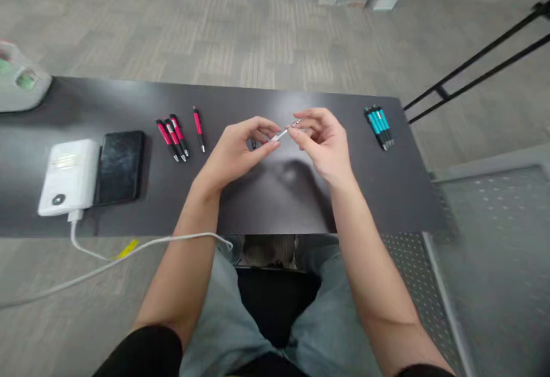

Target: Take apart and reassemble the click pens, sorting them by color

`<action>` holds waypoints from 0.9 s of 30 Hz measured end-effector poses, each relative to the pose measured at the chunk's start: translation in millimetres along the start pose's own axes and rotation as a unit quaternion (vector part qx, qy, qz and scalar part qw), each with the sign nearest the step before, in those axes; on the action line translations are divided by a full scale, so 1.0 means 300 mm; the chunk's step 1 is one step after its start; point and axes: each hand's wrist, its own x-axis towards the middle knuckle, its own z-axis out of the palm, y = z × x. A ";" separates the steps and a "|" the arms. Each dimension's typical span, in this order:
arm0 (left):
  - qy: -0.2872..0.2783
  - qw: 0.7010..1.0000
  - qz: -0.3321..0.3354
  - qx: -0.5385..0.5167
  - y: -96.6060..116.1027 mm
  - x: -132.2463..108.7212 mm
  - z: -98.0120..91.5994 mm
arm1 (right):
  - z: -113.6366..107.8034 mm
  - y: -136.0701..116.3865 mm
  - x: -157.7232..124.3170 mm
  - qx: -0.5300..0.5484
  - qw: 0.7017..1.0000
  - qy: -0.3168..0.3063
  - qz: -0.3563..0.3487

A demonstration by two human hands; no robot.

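Well to the right of the phone [120, 168], above the bench [399, 199], a thin white stick [282, 134] held between two hands. Left hand [236, 150], on the side nearer the phone, with its grip closed on the near end of the stick, thumb against fingers. Right hand [329, 145], farther from the phone, with its grip closed on the opposite end, thumb and fingertips pinching. Under the left fingers, on the side toward the phone, a small dark piece [254, 144], mostly hidden; in the grip or lying on the bench, hard to tell.

Just right of the phone, three red and black pens [174, 136] lying side by side, silver tips toward the near edge of the bench. A little farther right of the phone, one single red pen [198, 129], apart from those three and lying much the same way. Farthest right of the phone, beyond the right hand, a tight row of teal pens [378, 126].

Against the left side of the phone, a white power bank [71, 173], with a white cable [90, 273] at its near end, a yellow tag [128, 249] on the cable. Beyond the phone to the left, a pale grey object [11, 93] cut off by the picture edge, with openings showing green inside; container or not, and contents, too blurred to tell.
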 end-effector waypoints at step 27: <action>0.096 0.994 -0.038 0.023 -0.085 -0.089 -0.191 | 0.162 0.033 0.022 -0.347 0.928 -0.139 0.008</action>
